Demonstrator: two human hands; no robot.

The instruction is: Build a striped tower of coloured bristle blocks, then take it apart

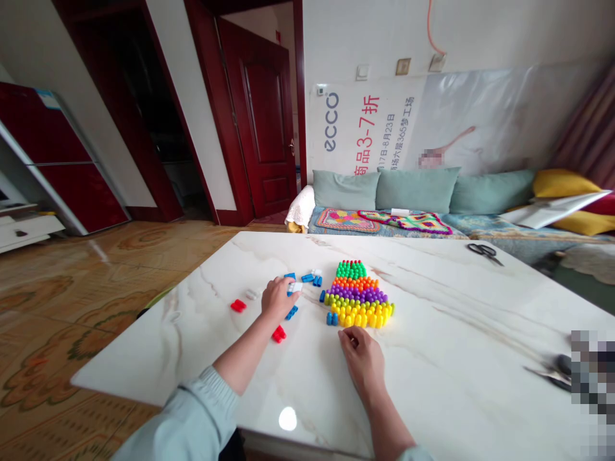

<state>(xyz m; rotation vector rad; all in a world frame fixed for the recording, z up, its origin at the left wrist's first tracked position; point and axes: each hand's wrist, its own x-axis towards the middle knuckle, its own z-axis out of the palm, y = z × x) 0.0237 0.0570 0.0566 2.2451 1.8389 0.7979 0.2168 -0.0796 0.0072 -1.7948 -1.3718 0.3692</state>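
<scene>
My left hand (277, 299) reaches over the loose pieces, its fingertips closed round a white piece (296, 287) with blue beside it. Blue pieces (307, 278) lie just beyond it, a blue one (291, 312) under its wrist side, and red pieces (238, 306) to its left. My right hand (362, 358) rests on the white table with curled fingers, just in front of the yellow pieces (362, 316); what it holds, if anything, is hidden. Upright pieces stand in coloured rows: yellow, purple (358, 294), orange, green (351, 269), red at the back. Two blue pieces (332, 319) stand at the front left corner.
Black scissors (484, 251) lie at the table's (446, 358) far right, and a second pair (557, 373) near the right edge. Behind stands a sofa with green cushions (417, 189). A pixelated patch covers the right edge.
</scene>
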